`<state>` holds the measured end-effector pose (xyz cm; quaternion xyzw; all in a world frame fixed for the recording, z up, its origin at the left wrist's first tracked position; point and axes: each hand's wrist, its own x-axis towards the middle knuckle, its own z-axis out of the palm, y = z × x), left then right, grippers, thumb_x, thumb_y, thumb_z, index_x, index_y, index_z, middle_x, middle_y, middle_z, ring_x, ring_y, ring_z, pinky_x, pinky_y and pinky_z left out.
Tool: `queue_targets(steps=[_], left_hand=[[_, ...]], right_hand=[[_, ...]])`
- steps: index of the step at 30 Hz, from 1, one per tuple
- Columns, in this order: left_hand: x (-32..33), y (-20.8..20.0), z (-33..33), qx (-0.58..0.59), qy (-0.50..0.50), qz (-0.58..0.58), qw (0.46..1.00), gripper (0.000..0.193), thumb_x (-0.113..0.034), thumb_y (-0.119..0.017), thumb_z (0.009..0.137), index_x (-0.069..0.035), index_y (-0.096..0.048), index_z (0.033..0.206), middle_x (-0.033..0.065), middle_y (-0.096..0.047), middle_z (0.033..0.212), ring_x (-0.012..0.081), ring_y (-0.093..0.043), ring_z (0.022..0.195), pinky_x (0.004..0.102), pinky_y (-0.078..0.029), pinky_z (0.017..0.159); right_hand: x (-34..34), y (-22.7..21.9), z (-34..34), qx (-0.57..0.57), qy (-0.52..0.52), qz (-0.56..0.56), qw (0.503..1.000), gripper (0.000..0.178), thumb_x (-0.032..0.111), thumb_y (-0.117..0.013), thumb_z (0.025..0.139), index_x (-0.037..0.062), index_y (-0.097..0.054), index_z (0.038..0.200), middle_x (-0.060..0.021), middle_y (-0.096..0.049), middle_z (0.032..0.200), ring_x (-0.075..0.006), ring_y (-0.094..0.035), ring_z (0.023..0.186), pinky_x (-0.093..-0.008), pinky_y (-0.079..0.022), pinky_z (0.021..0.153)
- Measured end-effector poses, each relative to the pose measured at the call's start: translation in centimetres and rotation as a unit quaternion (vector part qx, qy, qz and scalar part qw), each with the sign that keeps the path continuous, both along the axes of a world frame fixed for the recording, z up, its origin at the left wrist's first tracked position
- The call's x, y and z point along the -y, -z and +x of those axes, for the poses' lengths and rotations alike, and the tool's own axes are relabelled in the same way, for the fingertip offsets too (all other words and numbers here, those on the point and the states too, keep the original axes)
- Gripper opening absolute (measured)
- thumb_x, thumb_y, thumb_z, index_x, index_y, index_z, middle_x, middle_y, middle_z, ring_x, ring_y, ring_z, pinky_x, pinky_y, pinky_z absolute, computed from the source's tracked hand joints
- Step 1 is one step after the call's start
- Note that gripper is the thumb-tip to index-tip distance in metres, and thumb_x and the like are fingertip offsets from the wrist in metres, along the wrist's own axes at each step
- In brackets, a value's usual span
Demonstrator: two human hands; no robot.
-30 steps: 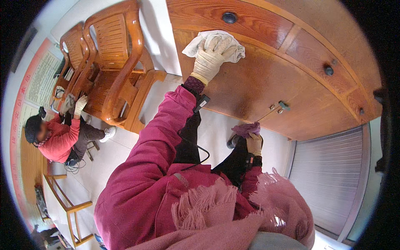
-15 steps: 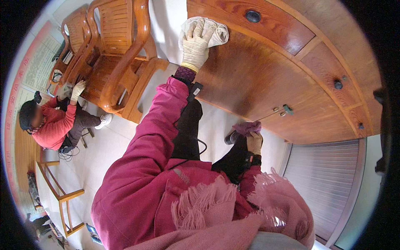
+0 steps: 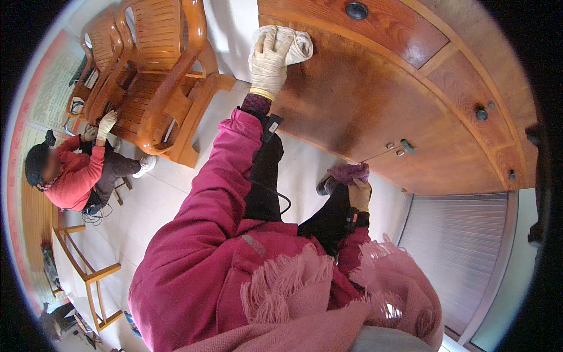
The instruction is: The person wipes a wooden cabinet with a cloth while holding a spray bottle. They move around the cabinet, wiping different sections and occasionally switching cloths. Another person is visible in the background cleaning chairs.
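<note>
My left hand [image 3: 270, 69], in a pale glove, presses a folded white cloth [image 3: 300, 47] against the wooden cabinet front [image 3: 352, 88], at its left edge. The fingers lie over the cloth and hold it there. Lower and to the right, beside my knee, my right hand [image 3: 359, 195], also gloved, is closed on a bunched purple cloth [image 3: 349, 172]. That cloth hangs below the cabinet door's lock and keys [image 3: 401, 149]. Part of the right hand's fingers is hidden behind the cloth.
Round dark knobs [image 3: 356, 10] stick out from the drawers. Varnished wooden armchairs [image 3: 158, 76] stand to the left, where another person [image 3: 70, 176] sits low with gloved hands near a chair. A wooden frame [image 3: 88, 276] is at lower left, a ribbed shutter [image 3: 457, 240] at right.
My left hand and the white cloth have shifted slightly left along the cabinet's edge. The right hand stays by the knee with the purple cloth. The view has turned a little.
</note>
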<state>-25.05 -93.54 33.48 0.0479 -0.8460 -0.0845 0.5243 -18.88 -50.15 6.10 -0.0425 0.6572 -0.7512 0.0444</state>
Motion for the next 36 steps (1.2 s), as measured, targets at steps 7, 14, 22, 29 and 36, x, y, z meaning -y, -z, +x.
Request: queue_targets(steps=[7, 14, 22, 29, 36], left_hand=[[0.0, 1.5, -0.2, -0.013, -0.002, 0.008, 1.0, 0.072, 0.004, -0.065, 0.072, -0.024, -0.063, 0.139, 0.0224, -0.054, 0.146, 0.0464, -0.052, 0.129, 0.0525, -0.046, 0.107], [-1.6, 6.5, -0.7, 0.006, 0.0, 0.091, 0.996, 0.08, 0.001, -0.074, 0.067, -0.013, -0.056, 0.143, 0.0273, -0.043, 0.152, 0.0506, -0.042, 0.136, 0.0551, -0.037, 0.115], [-3.7, 12.7, -1.0, 0.064, -0.021, 0.236, 0.969, 0.101, -0.002, -0.082, 0.065, -0.004, -0.035, 0.154, 0.0281, -0.026, 0.161, 0.0509, -0.029, 0.144, 0.0543, -0.03, 0.12], [-5.8, 18.0, -2.7, 0.008, -0.051, 0.392, 0.918, 0.107, 0.0, -0.074, 0.067, -0.002, -0.022, 0.16, 0.0253, -0.027, 0.161, 0.0425, -0.03, 0.146, 0.0446, -0.026, 0.123], [-9.2, 22.8, -4.5, -0.034, 0.045, 0.7, 0.712, 0.107, 0.005, -0.07, 0.066, -0.004, -0.019, 0.159, 0.0172, -0.041, 0.146, 0.0336, -0.042, 0.136, 0.0375, -0.033, 0.117]], right_hand=[[-1.0, 1.1, -0.5, -0.098, -0.021, 0.197, 0.975, 0.018, 0.001, -0.07, 0.087, 0.0012, -0.076, 0.103, -0.0174, -0.072, 0.11, -0.0314, -0.068, 0.104, -0.0377, -0.053, 0.095], [-0.2, -0.5, -0.1, -0.01, -0.025, 0.045, 0.999, 0.022, 0.001, -0.068, 0.089, 0.0006, -0.071, 0.111, -0.0152, -0.07, 0.114, -0.0292, -0.066, 0.107, -0.0393, -0.052, 0.097], [0.4, -2.7, 0.5, 0.182, -0.036, -0.237, 0.954, 0.032, -0.004, -0.061, 0.092, 0.0002, -0.061, 0.124, -0.0107, -0.065, 0.122, -0.0277, -0.061, 0.115, -0.0449, -0.047, 0.106], [1.1, -4.4, 0.8, 0.184, -0.019, -0.251, 0.95, 0.031, -0.007, -0.058, 0.093, 0.0015, -0.062, 0.123, -0.0105, -0.066, 0.122, -0.0284, -0.061, 0.116, -0.0464, -0.046, 0.108], [0.3, -3.2, 0.7, 0.21, 0.001, -0.241, 0.947, 0.038, -0.007, -0.058, 0.093, 0.0018, -0.06, 0.129, -0.0106, -0.065, 0.127, -0.0273, -0.061, 0.119, -0.0458, -0.046, 0.11]])
